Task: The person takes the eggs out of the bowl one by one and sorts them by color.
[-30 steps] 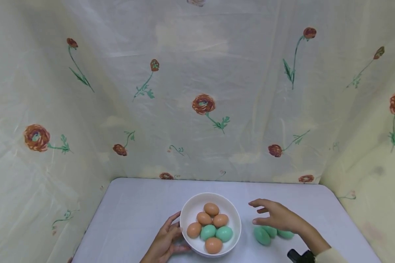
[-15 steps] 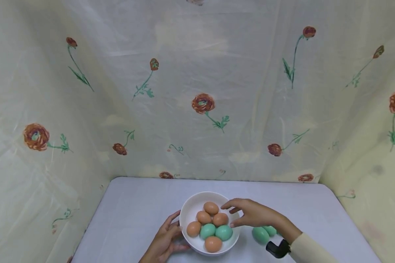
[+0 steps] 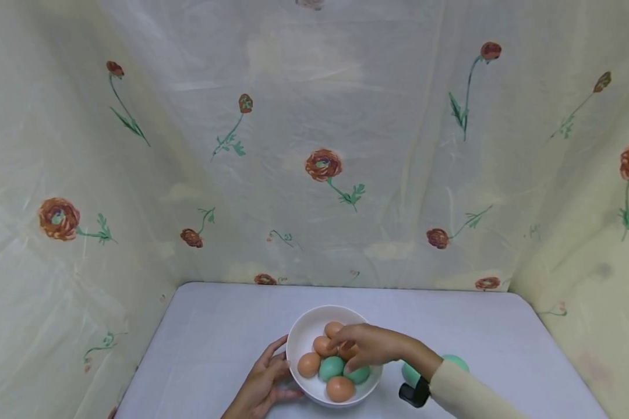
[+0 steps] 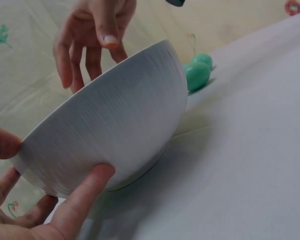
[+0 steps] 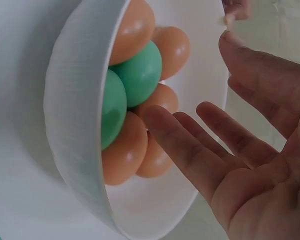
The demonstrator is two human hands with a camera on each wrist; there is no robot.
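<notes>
Right hand (image 3: 369, 344) moved over bowl (image 3: 305, 337), mouth upward

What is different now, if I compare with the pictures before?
The bare right hand moved left, from near the green oval eggs on the white table to over the round white bowl. It visibly took or released nothing. The left hand still holds the bowl; the visible brown oval eggs and two green eggs inside look unmoved.
</notes>
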